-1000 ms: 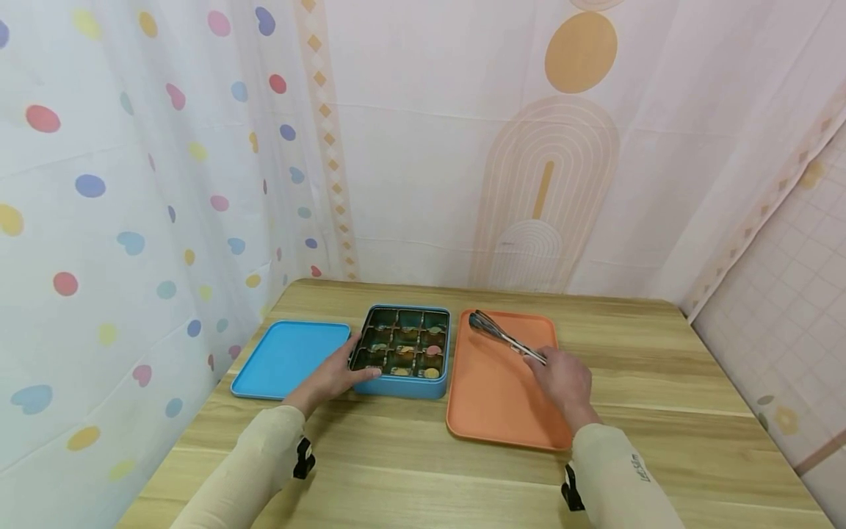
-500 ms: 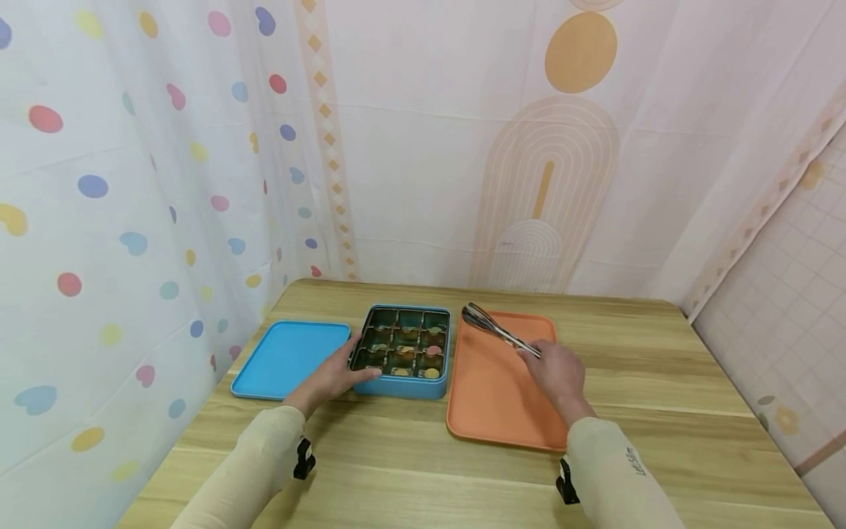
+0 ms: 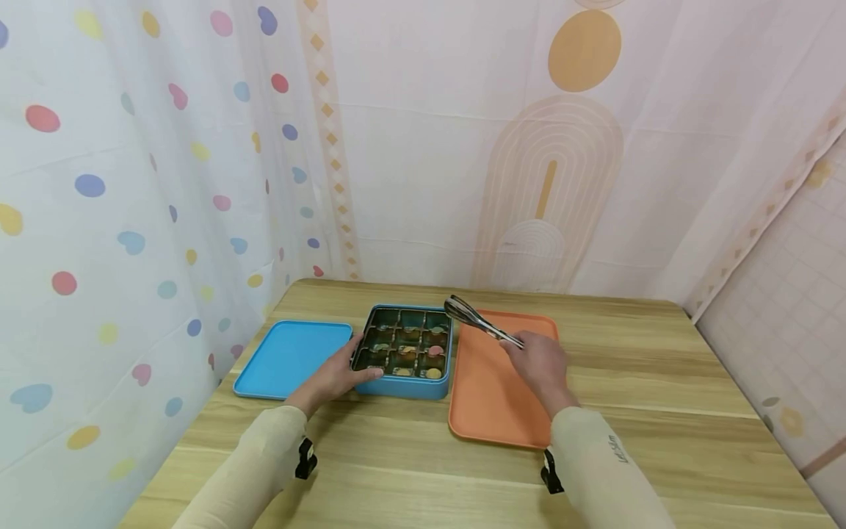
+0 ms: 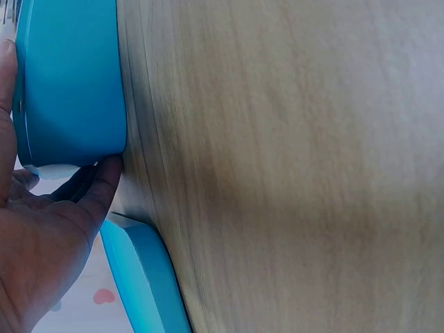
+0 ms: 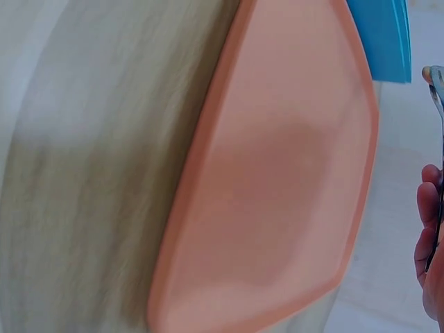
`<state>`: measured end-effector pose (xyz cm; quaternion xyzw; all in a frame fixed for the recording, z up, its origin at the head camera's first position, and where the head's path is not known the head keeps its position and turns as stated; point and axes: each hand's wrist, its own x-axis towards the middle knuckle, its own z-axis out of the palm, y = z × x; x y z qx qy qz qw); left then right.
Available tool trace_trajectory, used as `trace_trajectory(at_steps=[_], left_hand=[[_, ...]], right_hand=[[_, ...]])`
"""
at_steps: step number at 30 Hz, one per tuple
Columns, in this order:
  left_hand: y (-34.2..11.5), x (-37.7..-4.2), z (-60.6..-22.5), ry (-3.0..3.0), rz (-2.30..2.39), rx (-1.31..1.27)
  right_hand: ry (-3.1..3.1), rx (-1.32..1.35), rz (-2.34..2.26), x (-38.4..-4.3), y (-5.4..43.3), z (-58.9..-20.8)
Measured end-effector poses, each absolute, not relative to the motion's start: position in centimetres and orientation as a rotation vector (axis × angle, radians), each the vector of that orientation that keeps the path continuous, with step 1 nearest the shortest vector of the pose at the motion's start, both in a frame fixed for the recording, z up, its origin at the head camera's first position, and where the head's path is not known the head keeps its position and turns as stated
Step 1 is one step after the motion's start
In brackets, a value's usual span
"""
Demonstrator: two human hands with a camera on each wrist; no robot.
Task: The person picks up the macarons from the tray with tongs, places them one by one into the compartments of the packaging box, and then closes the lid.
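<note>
Head view: right hand point(image 3: 537, 365) grips steel tongs point(image 3: 477, 321); left hand point(image 3: 333, 378), fingers flat, steadies the compartment box point(image 3: 405, 352). Tongs may knock its rim.

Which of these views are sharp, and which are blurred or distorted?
Head view: evenly lit, sharp, edges bowed by the wide lens. Left wrist view: table smeared, blue box soft. Right wrist view: orange tray blurred and warped; tongs barely in frame.

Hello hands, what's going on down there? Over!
Left hand rests on the blue box, steadying it. Right hand grips the metal tongs, tips above the box's far right corner. Nothing blocking the compartments.
</note>
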<state>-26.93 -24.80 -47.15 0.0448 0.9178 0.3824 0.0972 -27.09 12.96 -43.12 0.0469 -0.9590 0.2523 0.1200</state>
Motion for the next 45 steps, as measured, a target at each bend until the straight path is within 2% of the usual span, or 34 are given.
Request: trace_trajectory(at_steps=[29,45], left_hand=[[-25.3,-26.8,-47.1,2.719,1.153,0.124],[-24.9,-26.9,-47.4,2.738,1.148,0.122]], right_hand=[[-2.794,0.262,0.706,-28.9,3.5,-42.8],[-2.860,0.254,0.695,-29.8,1.7,-42.7]])
